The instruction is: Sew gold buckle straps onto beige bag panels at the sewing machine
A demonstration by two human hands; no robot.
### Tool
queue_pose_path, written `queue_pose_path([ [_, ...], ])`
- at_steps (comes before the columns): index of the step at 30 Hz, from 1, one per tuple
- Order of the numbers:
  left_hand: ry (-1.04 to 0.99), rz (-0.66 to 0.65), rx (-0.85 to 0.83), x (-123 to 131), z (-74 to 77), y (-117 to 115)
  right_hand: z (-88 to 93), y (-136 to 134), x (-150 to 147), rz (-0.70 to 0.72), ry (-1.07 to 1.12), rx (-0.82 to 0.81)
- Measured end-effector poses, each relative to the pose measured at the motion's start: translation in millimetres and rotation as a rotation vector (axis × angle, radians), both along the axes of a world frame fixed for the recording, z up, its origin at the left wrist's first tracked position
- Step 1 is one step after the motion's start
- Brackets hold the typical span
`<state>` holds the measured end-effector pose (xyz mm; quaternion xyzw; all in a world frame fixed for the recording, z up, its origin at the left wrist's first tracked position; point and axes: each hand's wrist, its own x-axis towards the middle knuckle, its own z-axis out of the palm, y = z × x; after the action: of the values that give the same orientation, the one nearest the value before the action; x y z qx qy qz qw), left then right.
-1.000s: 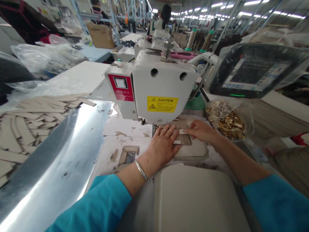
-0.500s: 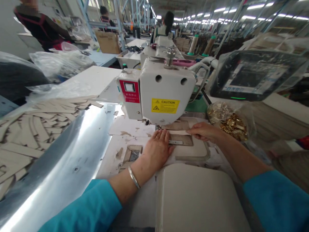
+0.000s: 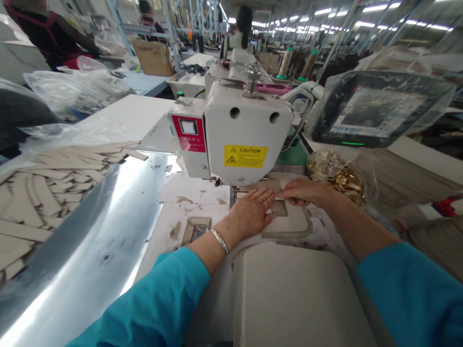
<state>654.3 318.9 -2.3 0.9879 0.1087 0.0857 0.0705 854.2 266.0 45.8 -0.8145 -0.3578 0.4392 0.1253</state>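
Note:
My left hand point(image 3: 252, 212) lies flat, fingers stretched out, on a beige strap piece point(image 3: 279, 207) in the clamp plate under the white sewing machine head point(image 3: 241, 136). My right hand point(image 3: 302, 192) comes in from the right and pinches the strap's far end between fingertips, close to the needle area. Both forearms wear blue sleeves; a metal bangle sits on my left wrist.
A pile of beige strap pieces point(image 3: 43, 193) lies at left beside a shiny metal sheet point(image 3: 104, 231). A bag of gold metal fittings point(image 3: 342, 179) sits at right under a plastic-wrapped control screen point(image 3: 376, 108). Other people work at benches behind.
My left hand has slid forward and right, closer to the needle and my right hand, covering more of the strap piece. The view shifted slightly.

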Motion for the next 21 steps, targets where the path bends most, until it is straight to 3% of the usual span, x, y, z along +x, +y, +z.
queue_pose_path([
  [4,-0.031,0.011,0.017,-1,-2.0,0,1.0,2,-9,0.078,-0.193,0.049],
  [10,-0.051,0.006,0.044,-1,-5.2,-1,2.3,1,-15,0.052,-0.205,0.107],
  [15,-0.045,0.001,0.043,-1,-4.8,1,10.2,1,-14,0.161,-0.323,0.204],
  [21,-0.019,0.001,0.02,-1,-3.4,1,10.5,-6,-18,-0.119,0.041,0.282],
])
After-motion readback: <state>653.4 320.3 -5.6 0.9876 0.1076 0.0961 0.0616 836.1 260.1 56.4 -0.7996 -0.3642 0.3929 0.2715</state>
